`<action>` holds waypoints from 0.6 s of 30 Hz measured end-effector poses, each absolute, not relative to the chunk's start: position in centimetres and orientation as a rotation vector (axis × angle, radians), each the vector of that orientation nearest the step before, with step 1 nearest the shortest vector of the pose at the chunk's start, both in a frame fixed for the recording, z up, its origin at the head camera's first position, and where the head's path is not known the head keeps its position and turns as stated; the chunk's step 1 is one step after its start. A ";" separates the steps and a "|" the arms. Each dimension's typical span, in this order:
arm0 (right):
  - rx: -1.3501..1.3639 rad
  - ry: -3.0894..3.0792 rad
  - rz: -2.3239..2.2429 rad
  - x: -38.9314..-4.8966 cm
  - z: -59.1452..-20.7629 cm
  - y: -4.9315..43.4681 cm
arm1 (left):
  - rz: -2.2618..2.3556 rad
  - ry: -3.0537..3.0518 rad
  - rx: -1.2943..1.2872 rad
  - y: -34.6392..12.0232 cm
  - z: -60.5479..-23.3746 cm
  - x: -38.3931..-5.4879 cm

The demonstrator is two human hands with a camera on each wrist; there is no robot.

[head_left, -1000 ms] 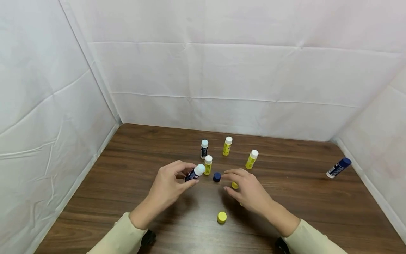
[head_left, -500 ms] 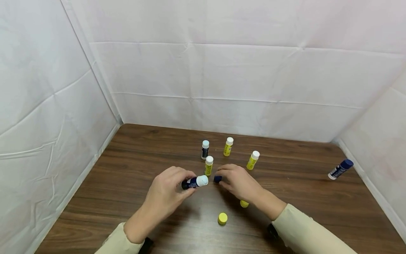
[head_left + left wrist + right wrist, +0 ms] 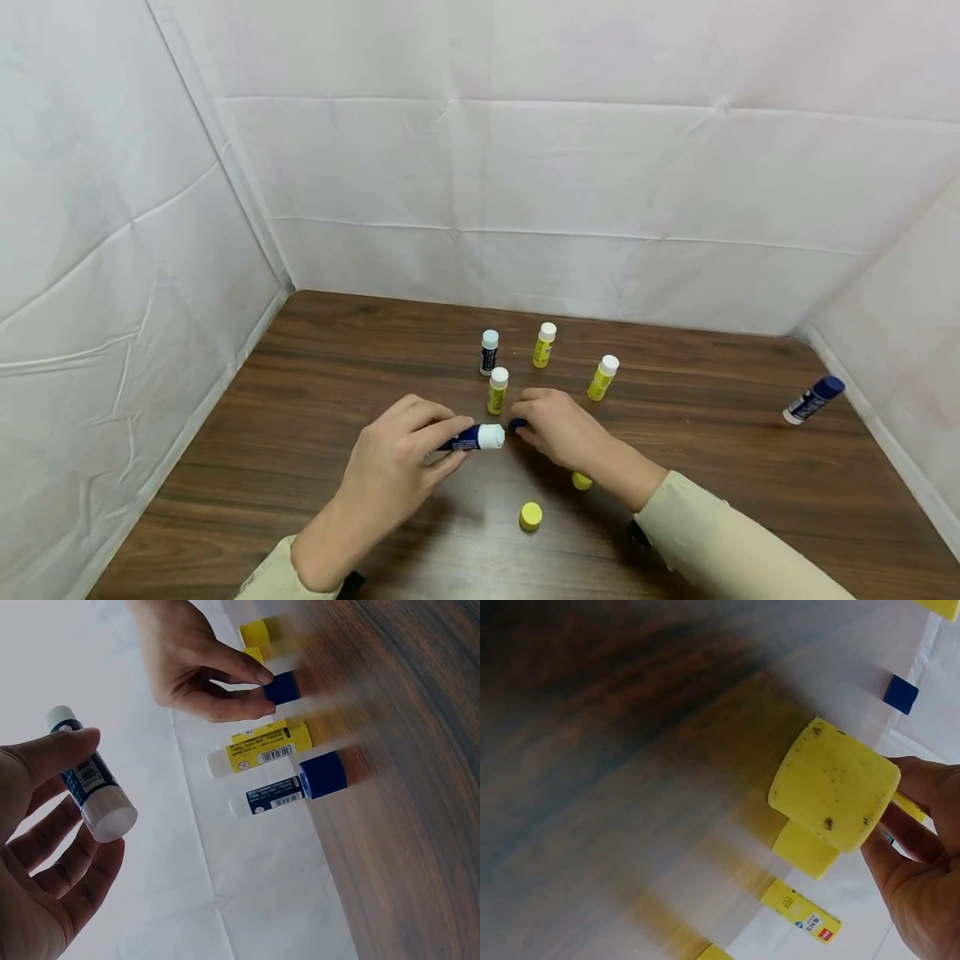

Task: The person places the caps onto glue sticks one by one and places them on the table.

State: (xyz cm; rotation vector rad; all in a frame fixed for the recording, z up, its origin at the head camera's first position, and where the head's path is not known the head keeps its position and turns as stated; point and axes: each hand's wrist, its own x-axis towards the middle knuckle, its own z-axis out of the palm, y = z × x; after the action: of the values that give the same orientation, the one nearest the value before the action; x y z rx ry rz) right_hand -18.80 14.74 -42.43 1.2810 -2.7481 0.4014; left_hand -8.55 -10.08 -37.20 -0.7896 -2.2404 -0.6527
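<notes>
My left hand grips a navy glue stick between thumb and fingers. The stick lies almost level, its white end pointing right. In the left wrist view, both ends of this glue stick are whitish. My right hand pinches a navy cap at the table, just right of that white end and apart from it. The left wrist view shows thumb and finger on the cap. Right behind the two hands stands a yellow glue stick. In the right wrist view, the pinched cap is mostly hidden.
Farther back stand a navy glue stick and two yellow ones, white ends up. A navy-capped glue stick stands far right. Yellow caps lie nearer. White sheets enclose the brown table.
My left hand has turned the glue stick from tilted upward to nearly level, white end to the right. The right hand has moved left onto the navy cap and taken hold of it.
</notes>
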 end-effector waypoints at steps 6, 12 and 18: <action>1.278 -2.759 0.373 -19.1 -42.3 14.6 | -0.557 -2.225 -0.812 -10.0 -36.9 -8.4; 1.267 -2.783 0.347 -19.0 -42.2 14.4 | -0.500 -2.208 -0.825 -9.9 -36.6 -8.3; 1.222 -2.801 0.396 -18.5 -41.6 14.6 | -0.462 -2.208 -0.826 -9.9 -36.7 -8.3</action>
State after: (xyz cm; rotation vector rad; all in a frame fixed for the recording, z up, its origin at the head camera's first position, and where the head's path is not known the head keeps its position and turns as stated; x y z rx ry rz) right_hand -18.46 14.64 -41.62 1.2215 -2.8007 0.3961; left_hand -8.29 -9.92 -36.67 -0.8256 -2.2085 -0.4625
